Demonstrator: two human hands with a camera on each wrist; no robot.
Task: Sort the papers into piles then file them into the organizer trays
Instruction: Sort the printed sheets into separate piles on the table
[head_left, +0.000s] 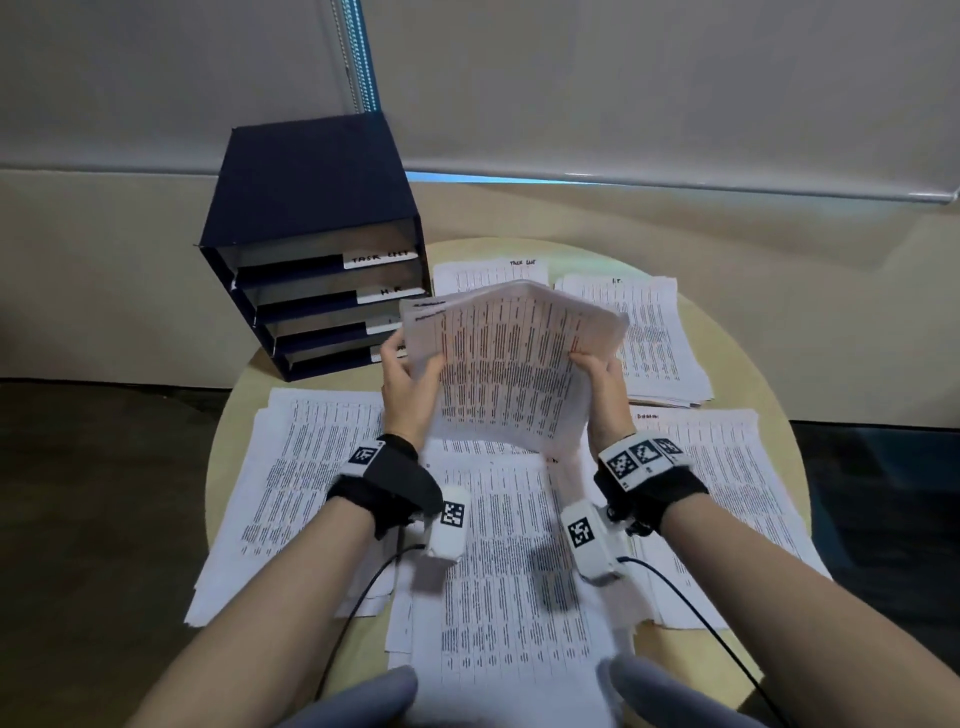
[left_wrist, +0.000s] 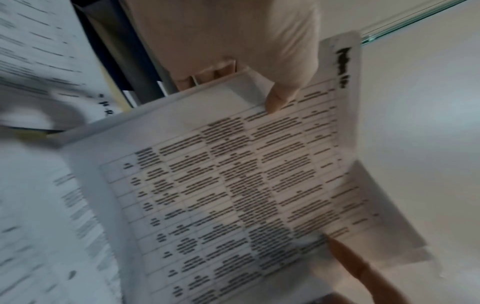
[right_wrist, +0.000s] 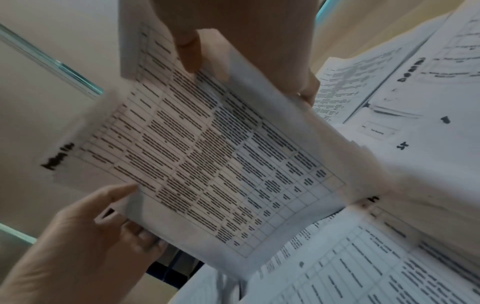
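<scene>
A stack of printed table sheets (head_left: 511, 364) is held up above the table, tilted, between both hands. My left hand (head_left: 410, 371) grips its left edge, thumb on the front and fingers behind. My right hand (head_left: 597, 374) grips the right edge the same way. In the left wrist view the left thumb (left_wrist: 278, 98) presses on the stack (left_wrist: 233, 195). In the right wrist view the right thumb (right_wrist: 189, 53) lies on the sheets (right_wrist: 221, 154), and the left hand (right_wrist: 91, 226) holds the far side. The dark blue organizer (head_left: 317, 249), with several labelled trays, stands at the table's back left.
Paper piles cover the round table (head_left: 779, 415): one at the left (head_left: 311, 467), one in the centre (head_left: 509, 545), one at the right (head_left: 727, 493), and two at the back (head_left: 649, 338) (head_left: 493, 275). Cables trail from both wrists. A wall with blinds stands behind.
</scene>
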